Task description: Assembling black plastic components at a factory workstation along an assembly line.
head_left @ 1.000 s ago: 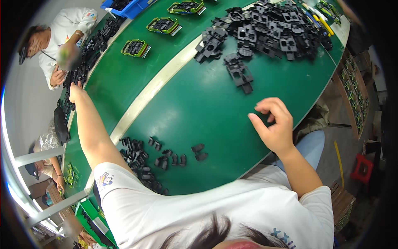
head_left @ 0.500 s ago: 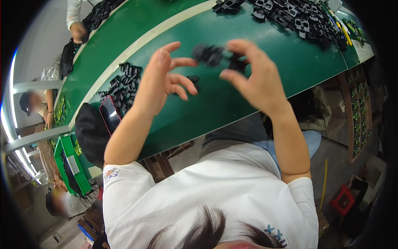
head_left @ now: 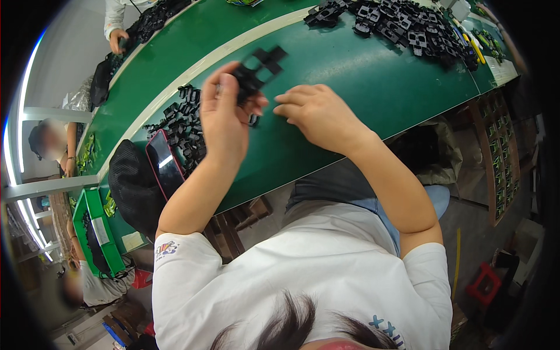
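My left hand (head_left: 224,114) is raised over the green table (head_left: 373,87) and grips a black plastic frame part (head_left: 258,69) by its lower end, the part sticking up past my fingers. My right hand (head_left: 318,114) hovers just right of it, fingers curled and pointing toward the part, holding nothing that I can see. A small black piece (head_left: 254,120) lies on the table between my hands. A heap of small black parts (head_left: 184,125) lies on the table just left of my left hand.
A large pile of black frame parts (head_left: 402,26) covers the table's far right. A phone (head_left: 165,164) and a black cap (head_left: 135,189) rest at the near left edge. Another person's hand (head_left: 118,41) works at the far left. A green bin (head_left: 96,233) stands below.
Both hands have come together in front of me. The black part, held between both hands half a second ago, is now in the left hand alone; the right hand has let go.
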`<state>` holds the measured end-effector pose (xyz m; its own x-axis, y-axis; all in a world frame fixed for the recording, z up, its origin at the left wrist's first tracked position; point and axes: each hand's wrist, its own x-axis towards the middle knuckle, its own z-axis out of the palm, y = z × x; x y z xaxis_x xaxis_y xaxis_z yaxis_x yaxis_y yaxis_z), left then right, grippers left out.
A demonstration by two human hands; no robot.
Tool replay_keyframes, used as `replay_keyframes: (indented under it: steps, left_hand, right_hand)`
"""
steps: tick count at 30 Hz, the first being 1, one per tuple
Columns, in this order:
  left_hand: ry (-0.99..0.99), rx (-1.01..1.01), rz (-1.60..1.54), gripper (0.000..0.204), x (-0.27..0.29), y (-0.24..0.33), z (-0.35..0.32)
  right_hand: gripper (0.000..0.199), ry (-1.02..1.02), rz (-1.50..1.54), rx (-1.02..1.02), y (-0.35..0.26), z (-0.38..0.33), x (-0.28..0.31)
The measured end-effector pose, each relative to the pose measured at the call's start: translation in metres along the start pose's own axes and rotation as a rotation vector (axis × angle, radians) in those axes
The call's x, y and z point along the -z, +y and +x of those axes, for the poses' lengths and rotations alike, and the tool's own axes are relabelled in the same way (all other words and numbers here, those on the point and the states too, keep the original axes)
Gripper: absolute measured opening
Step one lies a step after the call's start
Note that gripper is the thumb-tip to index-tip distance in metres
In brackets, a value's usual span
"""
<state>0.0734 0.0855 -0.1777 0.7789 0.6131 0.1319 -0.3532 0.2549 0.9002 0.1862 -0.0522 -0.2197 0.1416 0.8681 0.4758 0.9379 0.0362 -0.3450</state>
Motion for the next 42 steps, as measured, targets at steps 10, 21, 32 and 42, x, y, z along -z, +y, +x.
replay_keyframes:
  steps: [10, 21, 32, 42]
  left_hand:
    - [-0.172, 0.332, 0.028, 0.034, -0.005, -0.045, -0.024]
    - [-0.220, 0.269, 0.124, 0.033, -0.005, -0.048, -0.029]
    - [-0.338, 0.305, 0.136, 0.038, 0.002, -0.047, -0.026]
    - [-0.410, 0.330, 0.157, 0.039, 0.003, -0.043, -0.028]
  right_hand:
    - [0.011, 0.528, 0.606, -0.848, 0.002, -0.032, 0.045]
    - [0.013, 0.602, 0.200, -0.428, -0.021, -0.015, 0.008]
    - [0.017, 0.484, 0.433, -0.681, -0.020, -0.020, 0.020]
    - [0.035, 0.263, 1.084, -0.957, 0.001, -0.026, 0.034]
